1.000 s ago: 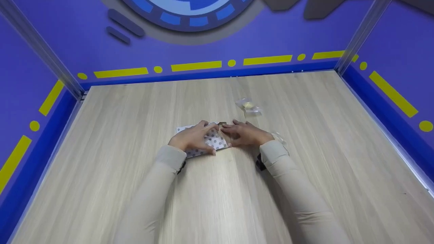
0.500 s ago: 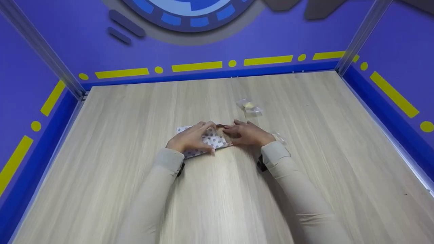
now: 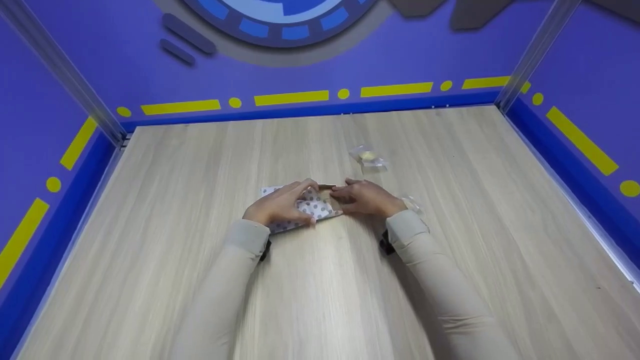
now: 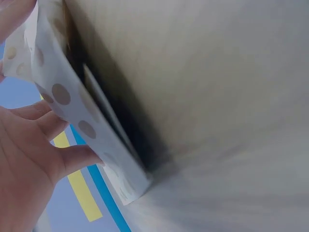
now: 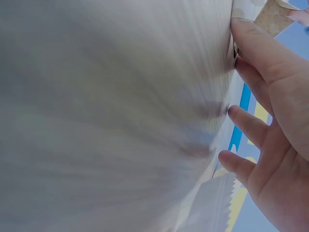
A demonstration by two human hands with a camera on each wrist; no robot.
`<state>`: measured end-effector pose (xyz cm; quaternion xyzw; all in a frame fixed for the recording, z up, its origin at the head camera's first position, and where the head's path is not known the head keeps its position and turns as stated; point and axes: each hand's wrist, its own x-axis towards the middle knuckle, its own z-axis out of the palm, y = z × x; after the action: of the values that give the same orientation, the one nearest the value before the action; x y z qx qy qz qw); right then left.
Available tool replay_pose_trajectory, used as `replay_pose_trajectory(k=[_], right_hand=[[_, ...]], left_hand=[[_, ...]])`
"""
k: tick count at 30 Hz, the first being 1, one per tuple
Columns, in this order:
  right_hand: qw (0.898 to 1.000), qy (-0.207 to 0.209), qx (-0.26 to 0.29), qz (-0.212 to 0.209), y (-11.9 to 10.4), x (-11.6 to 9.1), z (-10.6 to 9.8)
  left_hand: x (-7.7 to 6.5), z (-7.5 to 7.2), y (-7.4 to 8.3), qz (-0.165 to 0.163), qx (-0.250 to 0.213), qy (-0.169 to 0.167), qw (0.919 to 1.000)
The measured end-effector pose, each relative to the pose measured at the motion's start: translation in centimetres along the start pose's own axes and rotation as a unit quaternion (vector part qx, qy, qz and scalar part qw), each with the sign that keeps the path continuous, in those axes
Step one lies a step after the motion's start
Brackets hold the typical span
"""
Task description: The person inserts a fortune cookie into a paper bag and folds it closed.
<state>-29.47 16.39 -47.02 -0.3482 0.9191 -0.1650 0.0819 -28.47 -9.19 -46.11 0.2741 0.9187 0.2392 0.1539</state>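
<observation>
A white paper packet with grey polka dots (image 3: 314, 207) lies on the table, with brown inner paper (image 3: 327, 197) showing at its right end. The left hand (image 3: 280, 204) spans the packet and grips it, thumb on the near edge and fingers at the far edge. In the left wrist view, the spotted side (image 4: 72, 104) is raised a little, with a dark gap beneath. At the packet's right end, the right hand (image 3: 367, 196) holds the brown end between thumb and forefinger. In the right wrist view its other fingers are spread, their tips close to the table.
Behind the right hand lies a small clear plastic bag (image 3: 367, 156) with a pale yellow item inside. Another clear plastic wrapper (image 3: 411, 203), with a serrated edge in the right wrist view, sits beside the right cuff. Purple-blue panels (image 3: 300, 75) bound the wooden table (image 3: 225, 160).
The brown flap at the packet's right end, standing up between the hands earlier, is now lower. The left hand has shifted slightly left; the right hand has barely moved.
</observation>
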Motion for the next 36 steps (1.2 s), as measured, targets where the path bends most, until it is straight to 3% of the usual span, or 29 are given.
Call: replay_pose_trajectory(k=[12,18,25,30,36], right_hand=[[0.999,0.033,0.007,-0.03,0.1,-0.8,-0.6],[0.995,0.021,0.081,0.047,0.6,-1.3,-1.7],[0.987,0.019,0.114,0.112,0.9,-2.5,-3.0],[0.981,0.025,0.139,0.134,1.5,-3.7,-3.8],[0.981,0.036,0.147,0.123,2.7,-5.1,-4.5]], left_hand=[[0.1,0.1,-0.2,0.003,0.0,0.004,1.0],[0.0,0.1,-0.3,0.0,-0.01,0.005,0.9999],[0.1,0.2,-0.3,0.002,-0.014,0.004,0.9999],[0.1,0.3,-0.2,0.005,-0.014,0.006,0.9999],[0.1,0.3,-0.1,0.008,-0.015,0.008,0.9998]])
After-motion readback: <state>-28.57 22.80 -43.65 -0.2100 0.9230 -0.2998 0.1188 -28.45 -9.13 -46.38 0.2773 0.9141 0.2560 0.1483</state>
